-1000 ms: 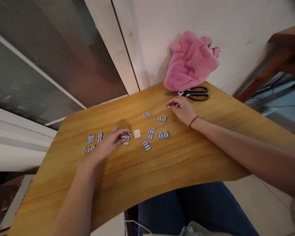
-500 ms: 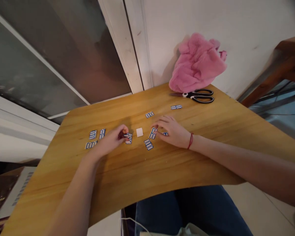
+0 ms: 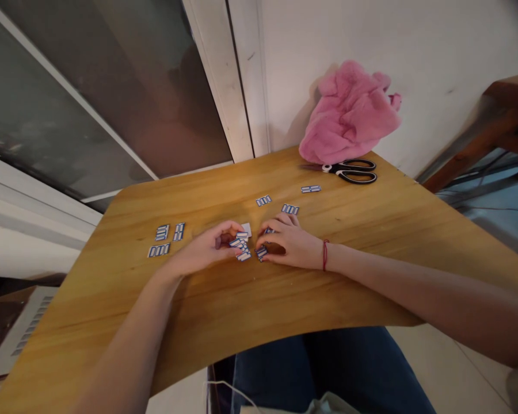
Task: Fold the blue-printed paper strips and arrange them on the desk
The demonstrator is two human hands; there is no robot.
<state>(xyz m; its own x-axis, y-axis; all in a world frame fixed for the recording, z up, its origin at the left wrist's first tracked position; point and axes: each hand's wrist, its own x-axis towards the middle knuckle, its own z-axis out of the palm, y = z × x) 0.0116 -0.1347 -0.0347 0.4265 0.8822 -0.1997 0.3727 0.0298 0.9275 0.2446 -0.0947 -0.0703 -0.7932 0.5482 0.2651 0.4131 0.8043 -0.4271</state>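
Observation:
Several small cards with blue-and-white bar patterns [image 3: 242, 248] are fanned in my left hand [image 3: 209, 247], pinched between thumb and fingers just above the table. Behind them a plain white card [image 3: 247, 229] lies partly covered. My right hand [image 3: 291, 241] curls over the table just to the right, thumb and fingertips closed about the edges of a blue-and-white card [image 3: 261, 253]. Another patterned card [image 3: 269, 231] shows in part beneath its fingers. Beyond the right hand lie a barred card [image 3: 290, 209] and a smaller-looking one [image 3: 263, 200].
On the wooden table [image 3: 224, 310], three patterned cards [image 3: 159, 250] lie at left. One more card [image 3: 311, 188] is near the black-handled scissors [image 3: 356, 171]. A pink fluffy cloth [image 3: 351, 115] rests against the wall. A sliding glass door [image 3: 125, 86] borders the back left.
My left hand has moved right with its cards, now overlapping the white card. My right hand has shifted from the upper patterned card to the lower one, uncovering a card behind it.

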